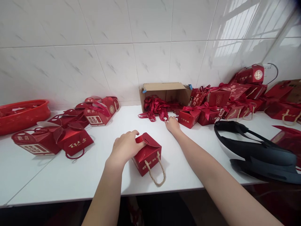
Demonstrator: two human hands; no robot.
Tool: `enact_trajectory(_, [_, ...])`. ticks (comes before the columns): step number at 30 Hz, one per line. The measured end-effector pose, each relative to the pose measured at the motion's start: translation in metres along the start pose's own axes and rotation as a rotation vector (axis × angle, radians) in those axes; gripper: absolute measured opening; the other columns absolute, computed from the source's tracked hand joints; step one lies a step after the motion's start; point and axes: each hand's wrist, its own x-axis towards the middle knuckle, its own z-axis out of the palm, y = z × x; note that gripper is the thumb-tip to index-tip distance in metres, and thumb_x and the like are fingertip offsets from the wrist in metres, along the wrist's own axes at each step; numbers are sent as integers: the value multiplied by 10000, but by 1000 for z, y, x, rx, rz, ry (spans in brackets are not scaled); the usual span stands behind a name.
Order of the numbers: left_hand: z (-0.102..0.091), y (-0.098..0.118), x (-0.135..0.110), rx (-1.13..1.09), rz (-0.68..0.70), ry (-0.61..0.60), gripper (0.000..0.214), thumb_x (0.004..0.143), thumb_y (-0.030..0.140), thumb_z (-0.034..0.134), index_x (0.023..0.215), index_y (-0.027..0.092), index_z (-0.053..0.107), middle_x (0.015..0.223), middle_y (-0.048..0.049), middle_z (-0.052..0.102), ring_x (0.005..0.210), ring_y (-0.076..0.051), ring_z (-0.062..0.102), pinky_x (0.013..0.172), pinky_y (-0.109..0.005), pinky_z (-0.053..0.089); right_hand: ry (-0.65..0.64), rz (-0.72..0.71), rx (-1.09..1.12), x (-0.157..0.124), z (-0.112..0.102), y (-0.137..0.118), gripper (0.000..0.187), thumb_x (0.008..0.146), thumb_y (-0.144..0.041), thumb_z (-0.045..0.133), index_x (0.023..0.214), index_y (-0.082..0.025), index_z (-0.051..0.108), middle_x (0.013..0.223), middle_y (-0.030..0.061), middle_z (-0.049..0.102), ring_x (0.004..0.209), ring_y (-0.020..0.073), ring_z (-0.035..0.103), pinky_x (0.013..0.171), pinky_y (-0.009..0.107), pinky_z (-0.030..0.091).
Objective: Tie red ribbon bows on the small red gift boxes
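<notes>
My left hand (125, 147) is wrapped over the top left of a small red gift box (148, 155) with a beige rope handle, standing near the table's front edge. Its curved top flaps are closed. My right hand (172, 124) reaches far forward to a tangle of dark red ribbons (156, 108) spilling from a cardboard box (164, 91) lying on its side against the wall. Its fingers are curled at the ribbon ends. Whether they pinch a ribbon is hidden.
Several open red gift boxes (70, 131) lie at the left beside a red basket (22, 114). Finished boxes with ribbon bows (225, 100) pile at the right. A black strapped device (258, 153) rests on the white table (70, 179) at the right front.
</notes>
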Motion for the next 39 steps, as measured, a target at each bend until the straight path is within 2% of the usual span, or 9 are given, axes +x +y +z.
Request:
enact_trajectory(7, [14, -11, 5, -288, 22, 263, 402, 792, 502, 489, 1078, 235, 586, 1123, -70, 644, 1023, -269, 592, 840, -381, 442, -110, 23, 100, 1, -18, -9, 323, 896, -317, 535, 1174, -152, 536, 1176, 92, 561, 998, 200, 584, 836, 403, 507])
enact_trajectory(10, [22, -15, 0, -462, 79, 261, 363, 804, 492, 502, 1081, 270, 578, 1163, -35, 618, 1065, -228, 570, 846, -337, 462, -109, -18, 184, 9, -43, -12, 308, 892, -321, 542, 1145, -146, 550, 1131, 80, 582, 965, 190, 596, 812, 387, 514])
enact_trajectory(14, [22, -17, -6, -490, 80, 214, 378, 796, 494, 528, 1115, 294, 565, 1189, -29, 589, 1107, -241, 540, 877, -365, 460, 41, -114, 302, 15, -93, -21, 173, 845, -285, 555, 877, -136, 637, 906, 69, 669, 869, 179, 618, 794, 304, 474])
enact_trajectory(17, [19, -16, -10, -510, 88, 213, 384, 794, 493, 537, 1118, 288, 564, 1199, -38, 577, 1120, -248, 534, 889, -371, 461, 207, -218, 439, 4, -129, -32, 200, 821, -335, 503, 818, -167, 611, 949, 60, 665, 901, 177, 602, 795, 290, 455])
enact_trajectory(21, [17, -19, -16, -559, 127, 113, 433, 797, 493, 538, 1168, 269, 523, 1202, -64, 571, 1048, -246, 583, 842, -365, 495, 402, -511, 1079, -27, -166, -40, 196, 830, -349, 453, 765, -197, 558, 998, 49, 630, 979, 184, 587, 844, 341, 455])
enact_trajectory(25, [16, -25, -20, -499, 207, 24, 422, 811, 439, 535, 1196, 272, 489, 1180, -65, 580, 1086, -259, 556, 869, -397, 489, 321, -563, 1338, -62, -192, -40, 217, 856, -387, 419, 791, -221, 542, 909, 47, 611, 989, 202, 599, 848, 374, 474])
enact_trajectory(28, [13, -23, -22, -475, 259, 103, 351, 826, 364, 525, 1168, 285, 516, 1255, -56, 528, 1202, -259, 465, 968, -427, 426, 192, -572, 1395, -83, -201, -45, 165, 839, -338, 453, 777, -227, 558, 908, 33, 615, 977, 198, 612, 871, 375, 475])
enact_trajectory(33, [8, -4, -38, -565, 396, 334, 272, 920, 312, 391, 1135, 300, 558, 1338, -18, 483, 1317, -210, 332, 1096, -438, 269, -110, -711, 1343, -112, -198, -65, 127, 803, -302, 547, 745, -214, 619, 904, 24, 641, 949, 188, 605, 871, 352, 473])
enact_trajectory(39, [4, 17, -53, -585, 559, 247, 290, 804, 350, 613, 1076, 248, 622, 1158, -46, 623, 1159, -247, 492, 1041, -428, 326, -313, -795, 1201, -142, -196, -75, 298, 854, -303, 548, 587, -169, 553, 840, 25, 568, 690, 104, 512, 651, 257, 452])
